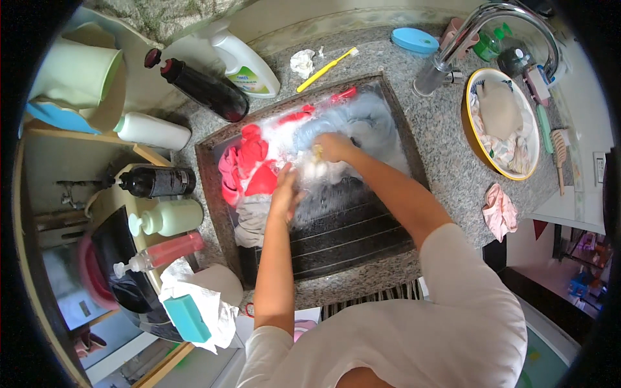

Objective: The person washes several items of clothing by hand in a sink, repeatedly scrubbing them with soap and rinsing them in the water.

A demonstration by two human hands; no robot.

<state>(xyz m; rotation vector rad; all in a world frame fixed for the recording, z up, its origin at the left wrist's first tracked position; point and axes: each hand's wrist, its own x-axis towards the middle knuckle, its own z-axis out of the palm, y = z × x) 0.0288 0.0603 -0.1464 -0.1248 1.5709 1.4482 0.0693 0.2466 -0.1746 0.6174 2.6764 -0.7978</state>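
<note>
Both of my hands are over a dark sink basin (343, 242) with a ridged, sloping near side. My right hand (334, 148) is closed in the suds beside a soaked light-blue cloth (369, 123). Something small and yellowish shows at its fingers, too hidden to name. To its left and nearer me, my left hand (284, 194) holds nothing, its fingers apart at the edge of the foam (317, 171). Beyond it lie wet red clothes (252, 152), and a grey cloth (251, 220) rests below them at the basin's left side.
A yellow toothbrush (326, 70) lies behind the basin. Left stand a white spray bottle (244, 68), a dark bottle (204, 87) and several other bottles. Right are the faucet (440, 68), an enamel bowl (471, 123) holding cloths, and a pink cloth (500, 212).
</note>
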